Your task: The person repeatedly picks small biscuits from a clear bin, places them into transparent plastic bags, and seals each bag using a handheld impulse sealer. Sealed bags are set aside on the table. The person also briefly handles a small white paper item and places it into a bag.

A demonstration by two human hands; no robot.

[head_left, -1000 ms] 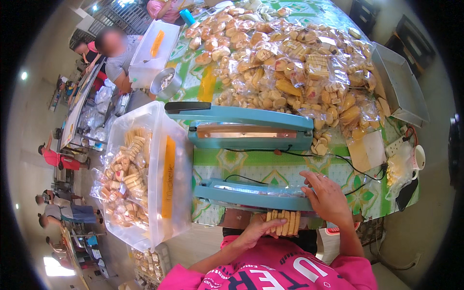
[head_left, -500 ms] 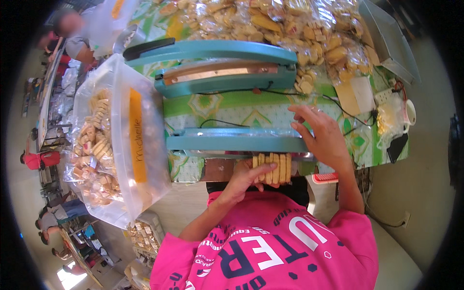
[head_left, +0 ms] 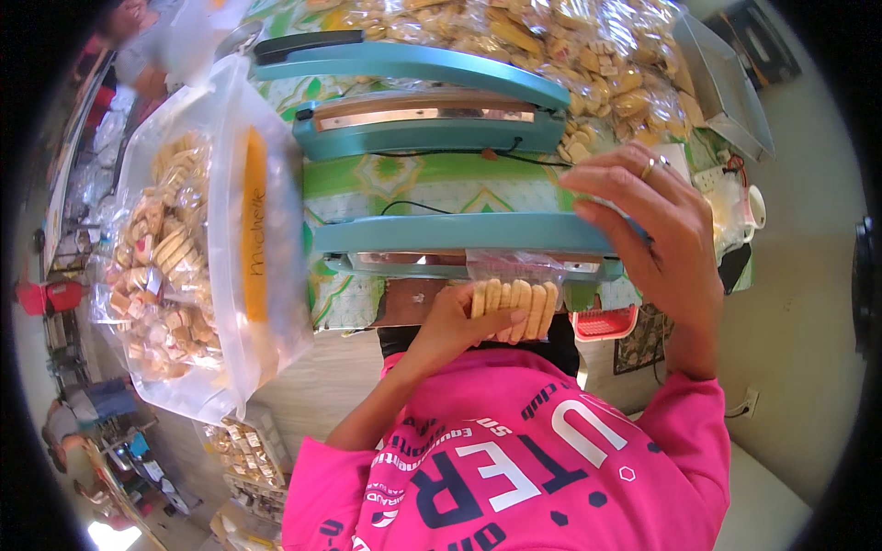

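My left hand (head_left: 450,323) grips a clear bag of finger-shaped biscuits (head_left: 525,312), thumb across the row. The bag's loose plastic end (head_left: 514,264) lies over the strip of the nearer blue impulse sealer (head_left: 395,264). Above that strip, the sealer's arm (head_left: 450,231) stands raised. Over the arm's right end is my right hand (head_left: 669,220), its fingers stretched out and its thumb apart; it hides the arm's tip. A second blue sealer (head_left: 413,138) stands behind, its black-handled arm lifted.
At left stands a clear plastic bin (head_left: 220,340) full of bagged biscuits. More bagged biscuits (head_left: 514,41) are heaped at the back. A metal tray (head_left: 726,92), a white cup (head_left: 755,209) and a red basket (head_left: 604,321) are at right. Cords cross the patterned tablecloth (head_left: 344,193).
The nearer sealer's arm has risen, baring its strip and the bag's end. My right hand has lifted with it. My left hand keeps its hold on the bag of biscuits.
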